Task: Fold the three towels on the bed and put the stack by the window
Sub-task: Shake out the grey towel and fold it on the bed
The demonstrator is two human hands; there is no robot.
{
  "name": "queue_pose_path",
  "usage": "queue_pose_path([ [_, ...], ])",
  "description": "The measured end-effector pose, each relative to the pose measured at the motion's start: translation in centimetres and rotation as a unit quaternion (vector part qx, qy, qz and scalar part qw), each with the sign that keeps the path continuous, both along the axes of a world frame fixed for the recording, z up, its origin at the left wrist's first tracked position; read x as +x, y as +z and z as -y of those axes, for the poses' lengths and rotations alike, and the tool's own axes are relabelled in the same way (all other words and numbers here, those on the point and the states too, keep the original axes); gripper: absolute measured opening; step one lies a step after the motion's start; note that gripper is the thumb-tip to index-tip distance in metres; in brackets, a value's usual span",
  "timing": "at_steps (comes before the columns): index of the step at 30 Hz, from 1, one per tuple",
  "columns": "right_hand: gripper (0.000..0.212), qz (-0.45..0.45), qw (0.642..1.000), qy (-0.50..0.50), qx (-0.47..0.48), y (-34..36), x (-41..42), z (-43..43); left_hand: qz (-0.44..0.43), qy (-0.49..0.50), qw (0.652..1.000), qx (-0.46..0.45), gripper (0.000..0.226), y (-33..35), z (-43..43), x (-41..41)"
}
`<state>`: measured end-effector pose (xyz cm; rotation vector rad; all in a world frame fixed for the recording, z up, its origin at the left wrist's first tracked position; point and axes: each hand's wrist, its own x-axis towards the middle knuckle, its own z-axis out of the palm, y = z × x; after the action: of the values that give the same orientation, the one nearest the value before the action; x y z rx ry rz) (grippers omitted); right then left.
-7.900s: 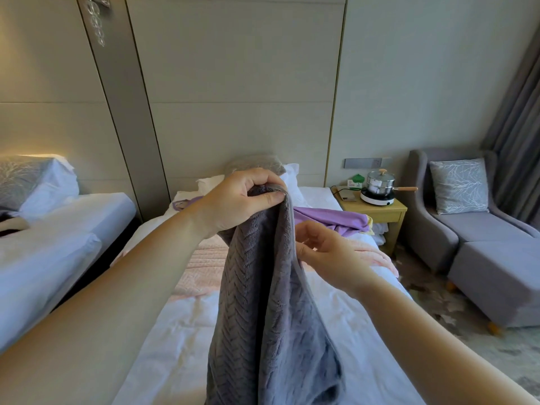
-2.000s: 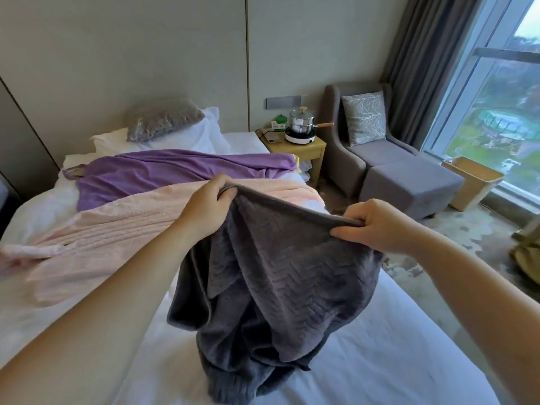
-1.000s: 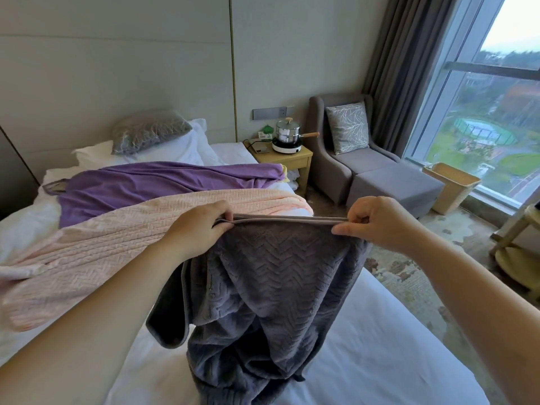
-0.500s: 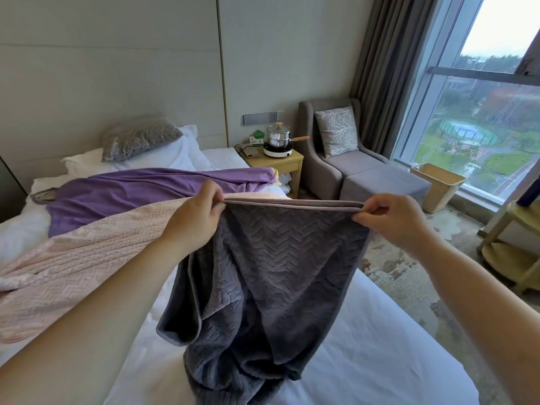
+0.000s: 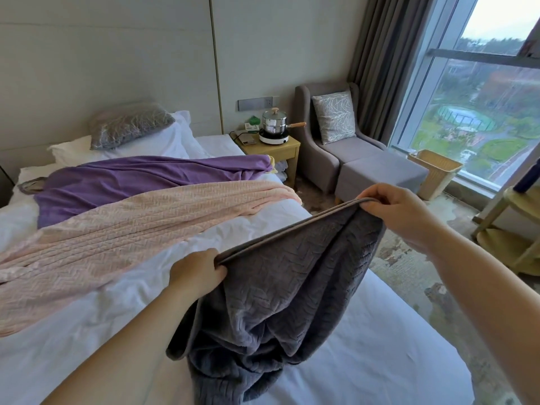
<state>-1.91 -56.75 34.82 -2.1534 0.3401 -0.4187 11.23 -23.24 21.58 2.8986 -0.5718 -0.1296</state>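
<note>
Gripping grey towel (image 5: 292,302) by top hem, both hands, fingers (image 5: 372,205) curled round edge. Left hand (image 5: 195,273) low, near; right hand (image 5: 400,213) higher, farther, toward window (image 5: 482,112). Hem slanting up rightward. Bulk heaped on bed (image 5: 380,361) below. Pink towel (image 5: 131,229), purple towel (image 5: 131,179) unfolded beyond.

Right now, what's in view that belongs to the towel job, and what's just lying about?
Job: grey towel, its top edge held by left hand and right hand; pink towel and purple towel spread on the bed; window.
Lying about: pot, nightstand, armchair, footstool, basket, pillow.
</note>
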Motion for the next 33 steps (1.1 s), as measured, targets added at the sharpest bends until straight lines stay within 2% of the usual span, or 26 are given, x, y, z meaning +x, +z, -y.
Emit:
queue_pose_path([
  [4,0.02,-0.057,0.99,-0.067,-0.114,-2.0,1.2,2.7,0.0,0.053,0.999,0.011,0.031,-1.4,0.9,1.6],
  [6,0.015,-0.106,0.982,-0.092,-0.124,-3.1,2.4,4.4,0.006,0.074,0.997,0.005,0.036,-1.3,1.7,3.2],
  [8,0.012,-0.139,0.98,-0.117,-0.083,-4.3,4.0,5.8,-0.032,0.111,0.991,-0.071,0.039,-0.8,3.3,5.1],
  [11,0.006,-0.171,0.968,-0.157,0.099,-5.0,7.0,7.0,-0.074,0.179,0.948,-0.251,0.038,0.4,6.5,8.4],
  [14,0.011,-0.117,0.956,-0.166,0.212,-4.6,10.6,8.5,0.001,0.164,0.935,-0.314,0.028,2.4,9.0,12.4],
  [18,0.021,0.041,0.949,-0.142,0.277,-2.0,15.3,10.3,0.16,0.074,0.918,-0.355,0.016,7.8,9.9,17.3],
  [24,0.022,0.23,0.935,-0.058,0.262,3.6,18.1,11.4,0.347,0.013,0.862,-0.368,0.02,16.7,9.1,19.1],
  [27,0.023,0.263,0.934,-0.02,0.242,5.3,16.7,10.8,0.423,0.0,0.838,-0.344,0.019,18.7,7.8,17.3],
  [29,0.024,0.257,0.935,-0.016,0.244,5.3,15.2,10.2,0.419,-0.008,0.845,-0.333,0.019,19.0,6.4,15.6],
  [33,0.027,0.194,0.958,-0.046,0.208,2.8,10.8,7.9,0.333,-0.02,0.895,-0.296,0.016,16.0,2.7,11.4],
])
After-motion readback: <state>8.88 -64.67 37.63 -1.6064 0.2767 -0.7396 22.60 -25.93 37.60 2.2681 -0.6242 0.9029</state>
